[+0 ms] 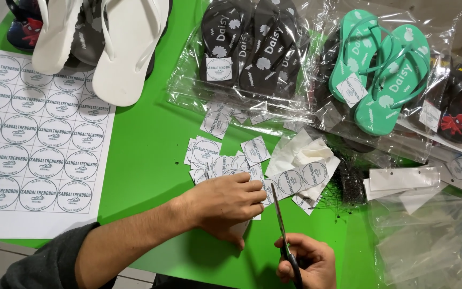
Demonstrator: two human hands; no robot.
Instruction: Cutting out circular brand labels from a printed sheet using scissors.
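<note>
- Head view: our left hand [225, 203] lies knuckles up at the middle of the green table [151, 155], fingers curled down on a strip of round-printed labels [295, 182] and pinning its near end.
- We grip a pair of scissors [283, 235] in our right hand [306, 262], fingers closed through the handles; the blades point away from us and stand narrowly parted at the edge of the strip, just right of the left hand's fingertips [260, 198].
- Beyond the left hand we see a loose heap of cut square labels [223, 158], some overlapping, one lying apart further back.
- Right of the strip lies crumpled white backing paper [303, 150], and past it a dark tangle of thin plastic ties [348, 184].
- Far left of the hand, an uncut sheet of round labels [33, 144] covers the table's edge.
- Behind that sheet, white flip-flops [124, 48] rest soles up over darker pairs.
- At the far side of the table we see black flip-flops in a clear bag [249, 48], and right of them teal flip-flops in a clear bag [380, 69].
- Empty clear bags [429, 230] pile up right of the scissors.
</note>
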